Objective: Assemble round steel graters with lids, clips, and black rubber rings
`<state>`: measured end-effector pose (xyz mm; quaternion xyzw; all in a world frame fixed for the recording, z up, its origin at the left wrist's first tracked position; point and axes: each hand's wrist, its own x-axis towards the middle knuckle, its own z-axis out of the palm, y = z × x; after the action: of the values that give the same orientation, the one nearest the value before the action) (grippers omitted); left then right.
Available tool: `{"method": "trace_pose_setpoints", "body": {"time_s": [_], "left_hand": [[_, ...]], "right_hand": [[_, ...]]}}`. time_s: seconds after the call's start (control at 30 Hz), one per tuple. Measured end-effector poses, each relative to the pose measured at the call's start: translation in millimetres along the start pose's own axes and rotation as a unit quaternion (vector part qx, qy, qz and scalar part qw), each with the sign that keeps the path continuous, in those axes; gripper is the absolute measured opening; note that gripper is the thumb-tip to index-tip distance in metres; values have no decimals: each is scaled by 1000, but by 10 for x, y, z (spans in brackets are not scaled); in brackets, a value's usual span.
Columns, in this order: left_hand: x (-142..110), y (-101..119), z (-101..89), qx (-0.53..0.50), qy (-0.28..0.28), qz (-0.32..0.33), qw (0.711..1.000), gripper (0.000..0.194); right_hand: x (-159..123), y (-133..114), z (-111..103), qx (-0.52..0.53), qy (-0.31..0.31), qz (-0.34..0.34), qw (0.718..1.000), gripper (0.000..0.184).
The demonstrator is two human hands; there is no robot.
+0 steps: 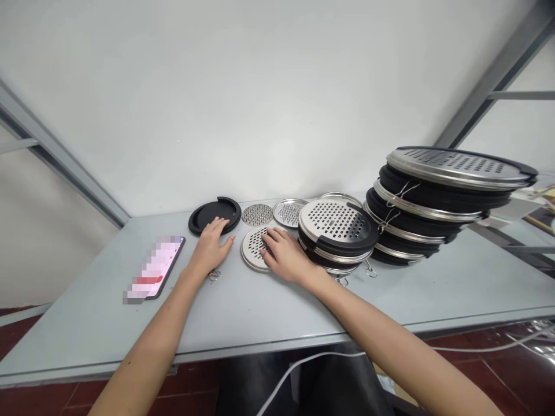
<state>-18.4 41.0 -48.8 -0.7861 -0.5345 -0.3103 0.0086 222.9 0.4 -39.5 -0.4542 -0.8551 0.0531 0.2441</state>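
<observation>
My left hand reaches to the near edge of a round black plastic tray, its fingers stretched over the rim. By that wrist lies a small wire clip. Flat on a round metal grater plate rests my right hand, fingers spread and covering part of the holes. Behind it are a grater disc with fine teeth and a rimmed grater disc. Just right of my right hand stands a short stack of round graters with black rims.
A taller, leaning stack of black-rimmed graters with wire clips hanging from it stands at the right. A phone with a lit screen lies on the left of the grey table. A white cable runs below the front edge.
</observation>
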Motion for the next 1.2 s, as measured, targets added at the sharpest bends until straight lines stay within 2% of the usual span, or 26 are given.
{"method": "trace_pose_setpoints", "body": {"time_s": [0.1, 0.23, 0.47, 0.63, 0.93, 1.07, 1.13, 1.2], "left_hand": [[14, -38, 38, -6, -20, 5, 1000, 36], [29, -53, 60, 10, -8, 1, 1000, 34], [6, -51, 93, 84, -14, -37, 996, 38], [13, -29, 76, 70, -14, -16, 997, 29], [45, 133, -151, -66, 87, 6, 994, 32], [34, 244, -277, -174, 74, -16, 982, 36], [36, 254, -356, -257, 59, -70, 962, 40], [42, 221, -439, -378, 50, -130, 915, 44]], "right_hand": [[-11, -29, 19, 6, 1, -2, 1000, 37], [-29, -53, 34, 17, -16, -29, 999, 45], [-37, -27, 39, 24, -52, -83, 995, 79], [-36, -26, 32, 14, -60, -82, 995, 79], [-26, -12, 21, 50, -62, -64, 995, 74], [-15, 19, 75, 117, -11, -36, 992, 72], [-11, 26, 99, 156, 16, -14, 988, 80], [-7, 19, 110, 192, 41, 10, 981, 88]]}}
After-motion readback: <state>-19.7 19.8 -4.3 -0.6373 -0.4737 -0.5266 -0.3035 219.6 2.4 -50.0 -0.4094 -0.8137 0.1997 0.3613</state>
